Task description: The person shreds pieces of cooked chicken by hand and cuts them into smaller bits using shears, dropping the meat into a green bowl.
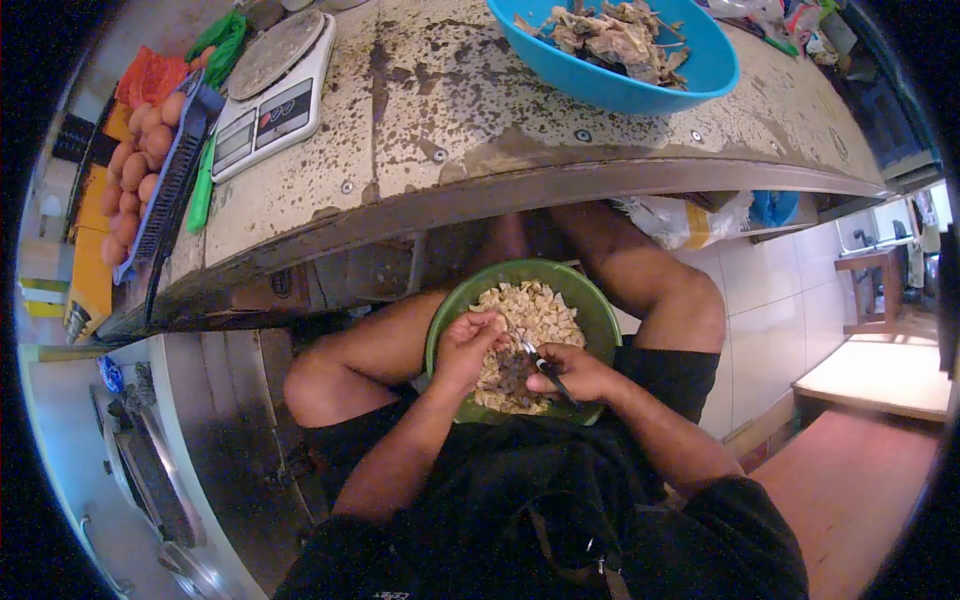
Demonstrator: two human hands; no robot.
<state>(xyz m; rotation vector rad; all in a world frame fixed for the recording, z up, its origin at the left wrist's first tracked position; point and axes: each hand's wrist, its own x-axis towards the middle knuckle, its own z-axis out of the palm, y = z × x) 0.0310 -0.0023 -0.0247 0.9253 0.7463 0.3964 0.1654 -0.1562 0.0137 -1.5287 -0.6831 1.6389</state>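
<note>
Surface: worn beige worktop, dark-speckled, screw-studded surface (420, 125), curving across ahead of me, above my knees.
Surface, far side: oval bright-blue plastic bowl (640, 92) with ragged grey-brown pieces (625, 42) heaped in it.
Surface, left: white flat digital scale (250, 140) carrying a round grey plate (277, 55); slim bright-green object (201, 190) just beside it, near the edge.
Eggs: brown-shelled eggs (133, 172) piled in a blue slatted plastic tray (183, 165), far left; red mesh bag (152, 75) behind them, with a green net bag (215, 50) next to it.
Floor: pale square tiles (765, 290), right of my leg.
Basin: round olive-green plastic basin (612, 335), between my legs, close to my black shirt (530, 480).
In basin: small cream-coloured chopped pieces (545, 302), dark grey-brown bits (508, 377) near the middle.
Left hand: my left hand (470, 345) over the basin, fingertips pinched on a small pale piece (502, 323); too small to identify.
Right hand: my right hand (575, 372) wrapped round a small black-handled metal tool (556, 378), tip toward my left fingers; exact type unclear.
</note>
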